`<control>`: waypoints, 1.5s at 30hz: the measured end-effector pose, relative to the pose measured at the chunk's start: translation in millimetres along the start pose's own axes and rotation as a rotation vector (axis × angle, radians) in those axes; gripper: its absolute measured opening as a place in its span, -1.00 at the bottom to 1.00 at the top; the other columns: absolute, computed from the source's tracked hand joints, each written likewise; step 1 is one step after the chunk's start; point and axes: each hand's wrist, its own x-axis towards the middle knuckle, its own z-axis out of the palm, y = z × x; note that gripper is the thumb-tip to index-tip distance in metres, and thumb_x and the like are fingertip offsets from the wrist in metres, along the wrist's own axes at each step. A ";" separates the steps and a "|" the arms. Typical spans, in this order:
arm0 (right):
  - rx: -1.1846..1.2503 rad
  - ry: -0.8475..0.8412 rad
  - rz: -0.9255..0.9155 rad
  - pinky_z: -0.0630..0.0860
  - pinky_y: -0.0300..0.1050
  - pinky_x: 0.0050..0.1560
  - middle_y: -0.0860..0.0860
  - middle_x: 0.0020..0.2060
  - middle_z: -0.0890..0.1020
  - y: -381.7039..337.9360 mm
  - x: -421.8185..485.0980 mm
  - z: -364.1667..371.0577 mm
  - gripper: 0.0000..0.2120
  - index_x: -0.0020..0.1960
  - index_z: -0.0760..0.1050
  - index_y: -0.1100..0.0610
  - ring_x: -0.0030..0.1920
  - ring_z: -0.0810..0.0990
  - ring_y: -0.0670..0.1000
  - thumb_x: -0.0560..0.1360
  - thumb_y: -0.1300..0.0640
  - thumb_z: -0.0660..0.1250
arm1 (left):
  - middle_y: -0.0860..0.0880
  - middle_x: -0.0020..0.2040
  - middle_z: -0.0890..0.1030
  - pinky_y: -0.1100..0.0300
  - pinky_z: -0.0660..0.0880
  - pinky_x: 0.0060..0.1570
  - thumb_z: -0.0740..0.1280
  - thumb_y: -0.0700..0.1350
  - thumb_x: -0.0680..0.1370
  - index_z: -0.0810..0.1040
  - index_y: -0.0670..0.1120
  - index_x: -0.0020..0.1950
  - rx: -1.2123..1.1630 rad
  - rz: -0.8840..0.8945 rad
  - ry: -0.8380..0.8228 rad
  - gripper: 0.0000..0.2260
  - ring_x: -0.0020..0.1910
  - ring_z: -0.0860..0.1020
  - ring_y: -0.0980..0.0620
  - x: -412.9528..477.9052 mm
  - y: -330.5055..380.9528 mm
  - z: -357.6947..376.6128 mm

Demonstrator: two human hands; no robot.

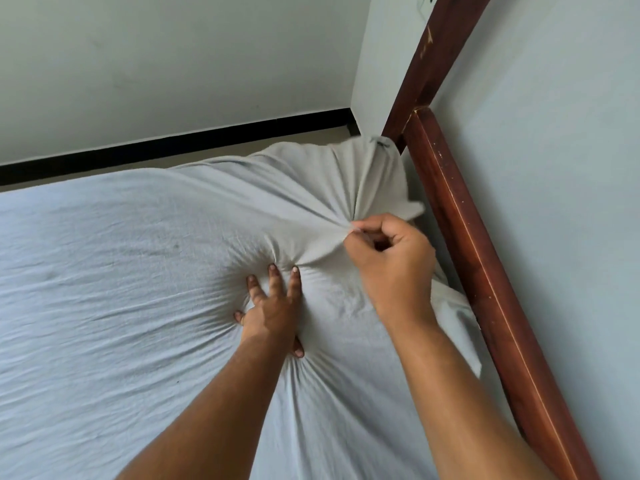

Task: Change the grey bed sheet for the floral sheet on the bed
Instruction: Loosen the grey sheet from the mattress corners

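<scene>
Right hand (pixel 388 258) pinches the wrinkled grey cotton bed sheet (pixel 121 271) near the dark wooden bedpost (pixel 446 39); left hand (pixel 273 306) presses it, fingers spread.

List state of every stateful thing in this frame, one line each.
grey sheet: on the mattress, wrinkled, bunched and lifted near the far corner.
far corner of the sheet: pulled up, not tucked flat.
left hand: fingers spread, pressing the sheet down.
right hand: grip closed, pinching a fold of sheet.
wooden bed frame: fixed beside the wall, paint scuffed.
floral sheet: not in view.
</scene>
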 end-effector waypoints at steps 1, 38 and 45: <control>0.019 -0.031 -0.025 0.50 -0.25 -0.29 -0.12 -0.41 0.63 -6.4 -15.5 -3.0 -0.94 -0.17 0.68 0.07 -0.37 0.56 -0.17 0.38 0.21 0.49 | -0.03 0.58 -0.43 -0.57 0.21 0.28 0.65 0.00 0.29 -0.35 0.18 0.58 -0.003 -0.005 -0.004 0.28 0.55 -0.31 -0.38 0.1 -0.1 -0.5; -1.153 -0.932 0.075 0.00 0.30 0.56 0.09 0.61 -0.34 68.8 -177.5 -27.7 -0.14 0.65 -0.15 -0.12 0.62 -0.23 0.24 0.57 -0.24 0.30 | -0.09 0.66 -0.06 -0.10 0.09 0.55 0.35 -0.01 0.60 -0.10 -0.03 0.65 -0.069 0.230 0.187 -0.21 0.63 -0.04 -0.14 -113.6 -50.4 97.2; -0.994 -0.895 0.098 0.14 0.10 0.56 0.15 0.64 -0.18 -38.4 -326.3 -52.8 -0.27 0.66 -0.02 -0.03 0.64 -0.06 0.17 0.62 -0.26 0.17 | -0.16 0.65 -0.01 -0.02 0.12 0.56 0.40 0.12 0.56 -0.12 -0.15 0.65 -0.295 -0.030 0.076 -0.10 0.62 0.00 -0.17 -315.7 -141.1 116.4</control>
